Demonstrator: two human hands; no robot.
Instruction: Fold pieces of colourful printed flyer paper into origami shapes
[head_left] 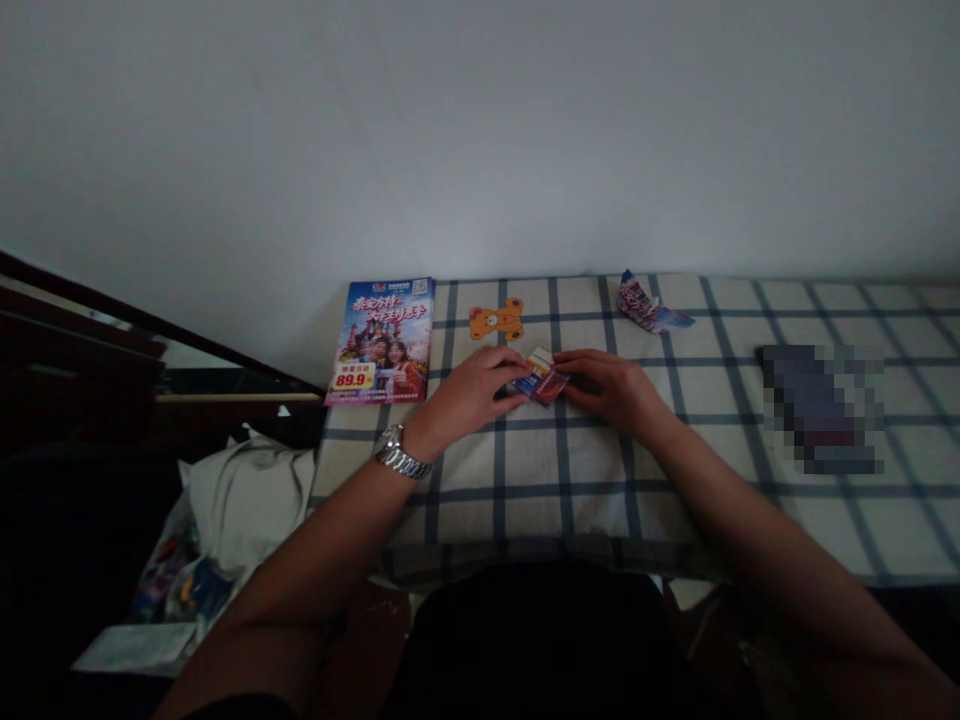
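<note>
A folded printed paper point(543, 382) is pinched over a checked tablecloth point(480, 505), its left side held by the closed fingertips of the left hand point(480, 388), its right by those of the right hand point(609, 385). A flyer marked 89.9 point(384, 340) is seen at left; another folded paper point(645, 308) is seen beyond the right hand.

flyer point(381, 342): 泰安方特, 89.9 (yellow label point(353, 378))

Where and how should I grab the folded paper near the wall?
I'd pinch the wall-side folded paper by its left part, coming from above and the near side: that part seems to rise to a point, while the right tip looks lower and flatter, and the wall rises behind. The right hand is nearer, but holds a paper piece.
</note>
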